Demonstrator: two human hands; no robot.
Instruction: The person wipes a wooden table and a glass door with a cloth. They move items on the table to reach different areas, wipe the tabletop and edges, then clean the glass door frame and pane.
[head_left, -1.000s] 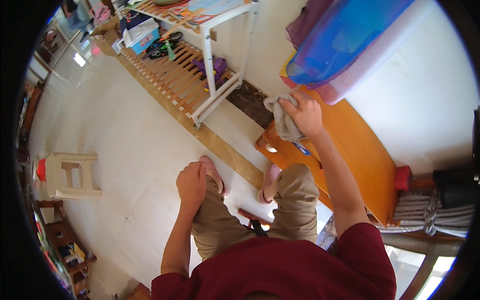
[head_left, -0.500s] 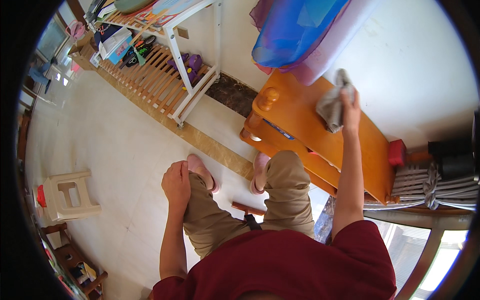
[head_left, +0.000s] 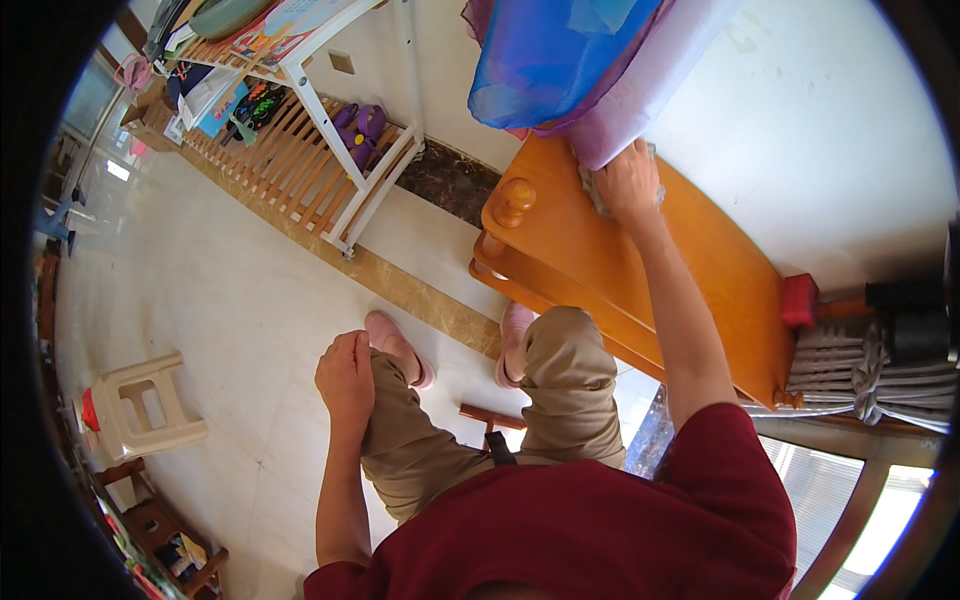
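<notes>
My right hand point(head_left: 630, 187) grips a crumpled grey-brown cloth point(head_left: 592, 188) and presses it on the orange-brown wooden cabinet top point(head_left: 690, 275). Much of the cloth is under the hand, just below hanging sheer blue and purple fabric point(head_left: 570, 70). A round wooden knob point(head_left: 515, 202) stands up at the cabinet's left corner. Over my left knee rests my left hand point(head_left: 345, 382), holding nothing, its fingers lying along the tan trousers point(head_left: 415, 430) and their tips partly hidden.
A white-framed rack with wooden slats point(head_left: 300, 165) stands at the upper left, with purple shoes point(head_left: 362, 135) on its lower shelf. A beige plastic stool point(head_left: 148, 410) is on the floor at left. Beyond the cabinet's right end sit a red box point(head_left: 799, 300) and tied grey curtain point(head_left: 865, 375).
My right hand has moved left and away from me along the cabinet with the cloth, which was raised and loose and is now pressed down. My left hand stays on the knee.
</notes>
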